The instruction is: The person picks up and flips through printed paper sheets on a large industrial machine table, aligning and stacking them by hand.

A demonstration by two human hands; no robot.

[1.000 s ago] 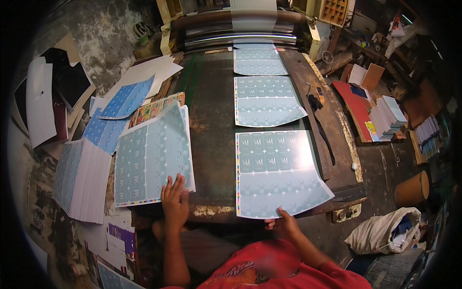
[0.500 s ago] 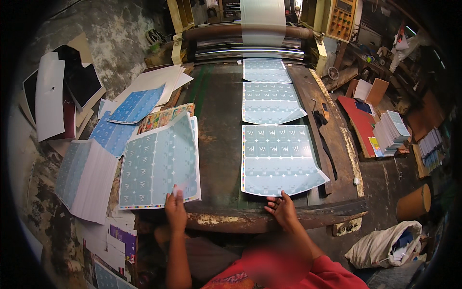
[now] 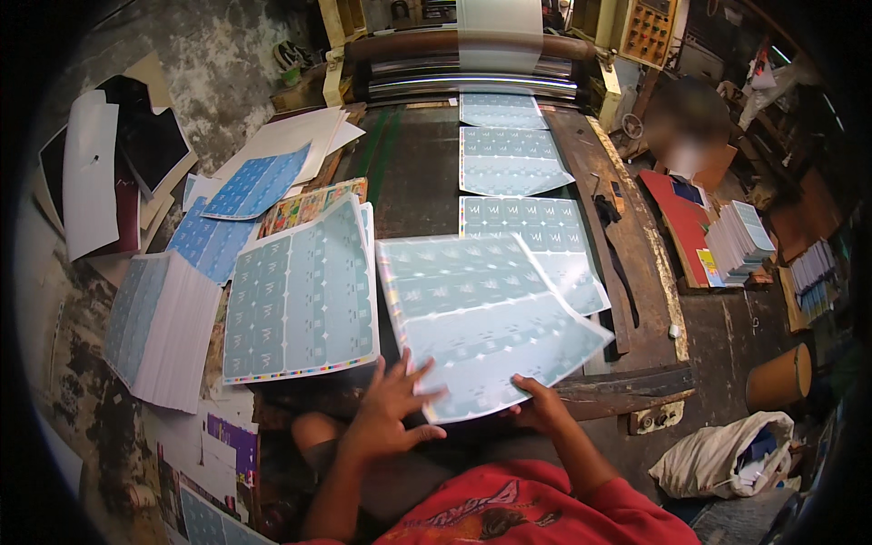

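Note:
A pale blue-green printed sheet (image 3: 486, 313) is tilted over the near end of the machine's bed. My right hand (image 3: 538, 404) pinches its near edge, thumb on top. Spread fingers of my left hand (image 3: 391, 409) lie at the sheet's near left corner, slightly blurred. Beyond it, partly covered, a similar printed sheet (image 3: 572, 259) rests on the bed, with another sheet (image 3: 513, 163) and a third (image 3: 500, 111) in line toward the rollers. Left of my left hand stands a stack of matching sheets (image 3: 300, 295), its far right corner curling up.
A thick stack of paper (image 3: 173, 336) and blue printed sheets (image 3: 259, 182) sit farther left. Metal rollers (image 3: 472, 86) cross the far end, with clear film (image 3: 500, 36) above. Right of the bed are a control panel (image 3: 649, 27), paper bundles (image 3: 740, 241) and a white sack (image 3: 727, 459).
My right hand has gripped the nearest sheet and drawn it left and toward me. My left hand has moved right from the stack to this sheet, fingers spreading.

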